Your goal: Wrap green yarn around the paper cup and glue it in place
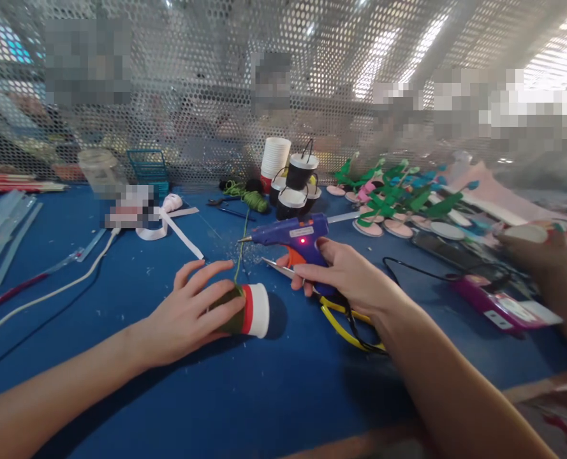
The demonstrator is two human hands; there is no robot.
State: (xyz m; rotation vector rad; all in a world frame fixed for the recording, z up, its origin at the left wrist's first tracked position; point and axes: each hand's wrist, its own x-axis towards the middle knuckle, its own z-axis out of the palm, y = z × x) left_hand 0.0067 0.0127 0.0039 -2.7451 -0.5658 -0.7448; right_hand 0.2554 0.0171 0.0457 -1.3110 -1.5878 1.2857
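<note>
Near the middle of the blue work table (pixel 264 395), the left hand (pixel 192 312) clasps a white paper cup (pixel 257 310) lying on its side, its base end seemingly wrapped in green cord (pixel 240 252) and its red band and rim bare, while the right hand (pixel 345 274) grips a blue glue gun (pixel 290 233) and yellow-handled scissors (pixel 278 268).

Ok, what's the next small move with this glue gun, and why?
Probably lower the nozzle of the glue gun to the cup, where the green cord meets it. Its light is on, the right hand holds it close by, the left hand steadies the cup on its side, and the rim end is bare.
</note>
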